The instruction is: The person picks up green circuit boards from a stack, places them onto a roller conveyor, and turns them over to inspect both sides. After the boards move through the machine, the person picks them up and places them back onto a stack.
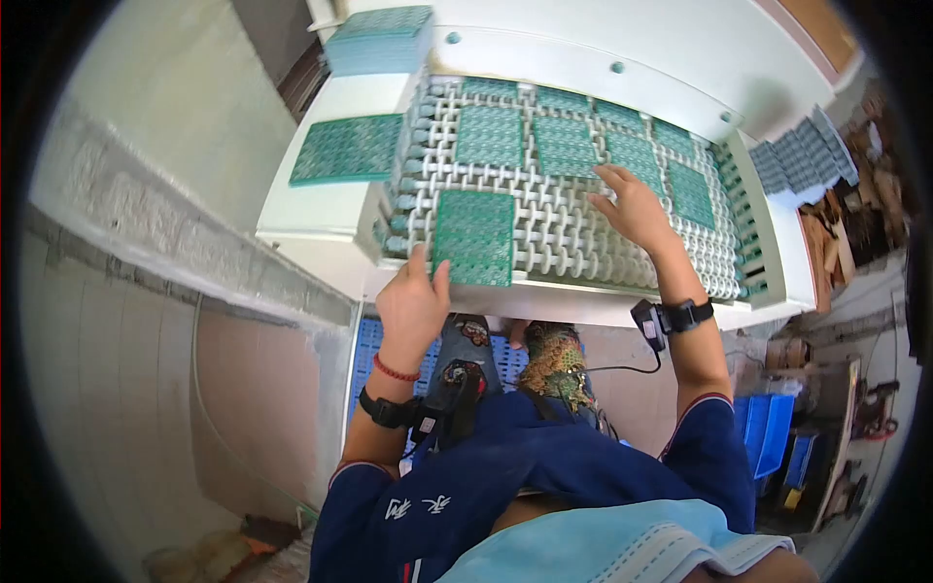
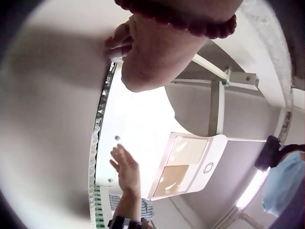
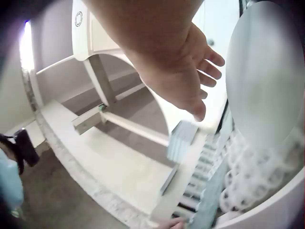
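A green printed circuit board panel (image 1: pixel 473 238) lies on the white roller conveyor (image 1: pixel 559 255) at its near edge. Beside the panel's lower left corner is my left hand (image 1: pixel 410 303), thumb at the panel's edge and forefinger reaching forward along the conveyor's side. My right hand (image 1: pixel 634 207) hovers over the rollers with loosely bent fingers and nothing in them; the right wrist view shows those fingers (image 3: pixel 208 76) apart from any panel. Farther back, more green panels (image 1: pixel 566 148) lie in rows on the rollers.
On the white ledge to the left lie a flat green panel pile (image 1: pixel 348 149) and a taller stack of panels (image 1: pixel 379 41). A white machine cover (image 1: pixel 573 63) rises behind the conveyor. Grey-blue racked pieces (image 1: pixel 802 155) stand at the right end. Blue bins (image 1: pixel 763 432) sit lower right.
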Available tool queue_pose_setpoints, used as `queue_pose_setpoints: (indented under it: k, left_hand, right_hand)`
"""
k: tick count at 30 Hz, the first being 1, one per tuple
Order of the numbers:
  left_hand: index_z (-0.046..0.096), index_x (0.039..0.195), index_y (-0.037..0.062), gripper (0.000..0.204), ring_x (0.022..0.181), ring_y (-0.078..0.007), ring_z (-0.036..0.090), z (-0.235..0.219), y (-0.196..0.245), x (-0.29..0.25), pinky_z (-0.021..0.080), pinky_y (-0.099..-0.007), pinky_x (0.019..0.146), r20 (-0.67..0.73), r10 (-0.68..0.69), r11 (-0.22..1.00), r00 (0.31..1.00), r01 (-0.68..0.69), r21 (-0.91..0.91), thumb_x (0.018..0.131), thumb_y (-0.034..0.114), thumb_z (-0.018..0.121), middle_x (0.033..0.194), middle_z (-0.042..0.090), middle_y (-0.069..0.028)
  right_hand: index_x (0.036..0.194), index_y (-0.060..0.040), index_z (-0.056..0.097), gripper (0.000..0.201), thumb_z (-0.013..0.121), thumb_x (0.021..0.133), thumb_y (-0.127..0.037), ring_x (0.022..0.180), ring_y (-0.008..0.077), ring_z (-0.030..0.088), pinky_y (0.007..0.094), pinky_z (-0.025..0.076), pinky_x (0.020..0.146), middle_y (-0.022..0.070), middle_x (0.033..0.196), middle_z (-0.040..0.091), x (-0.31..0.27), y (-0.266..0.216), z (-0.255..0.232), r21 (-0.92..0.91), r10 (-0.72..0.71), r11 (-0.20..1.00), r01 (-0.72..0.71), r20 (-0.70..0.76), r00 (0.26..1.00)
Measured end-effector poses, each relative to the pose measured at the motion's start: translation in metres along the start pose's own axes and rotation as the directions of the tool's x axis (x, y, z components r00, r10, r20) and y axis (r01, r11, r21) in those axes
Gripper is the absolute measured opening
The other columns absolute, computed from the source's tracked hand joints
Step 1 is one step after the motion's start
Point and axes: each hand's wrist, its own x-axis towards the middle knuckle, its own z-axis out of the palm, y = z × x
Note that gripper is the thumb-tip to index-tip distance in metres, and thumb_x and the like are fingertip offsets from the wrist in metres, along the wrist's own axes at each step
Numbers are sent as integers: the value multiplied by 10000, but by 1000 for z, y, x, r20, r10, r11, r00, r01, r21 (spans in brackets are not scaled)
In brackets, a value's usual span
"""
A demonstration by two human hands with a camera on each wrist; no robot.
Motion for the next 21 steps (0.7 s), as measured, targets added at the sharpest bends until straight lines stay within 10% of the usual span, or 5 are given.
queue_pose_setpoints:
  k: [10,17,21]
  left_hand:
    - [579,1051,-22,383,584,-288,604,-17,2,-15,475,-376,496,-142,55,998,988,-55,2,790,247,657,689,603,-130]
    - [597,1046,15,330,616,-302,622,-32,-7,-39,485,-373,524,-64,-5,997,998,1,-76,790,206,675,725,625,-141]
    - [600,1056,8,336,619,-272,632,-35,-13,-40,494,-349,521,-70,-23,973,997,6,-230,793,202,680,755,640,-151]
  right_hand:
    - [1312,107,364,1061,731,605,-595,1268,396,374,407,317,1053,311,1327,397,113,-173,2,247,-451,866,434,12,892]
    - [1332,141,289,1145,755,557,-561,1292,383,336,371,283,1079,344,1349,337,178,-223,29,129,-450,889,439,426,785]
    - [1280,163,360,1069,741,521,-486,1156,390,493,375,399,983,364,1201,478,163,-227,20,94,-373,924,370,426,824]
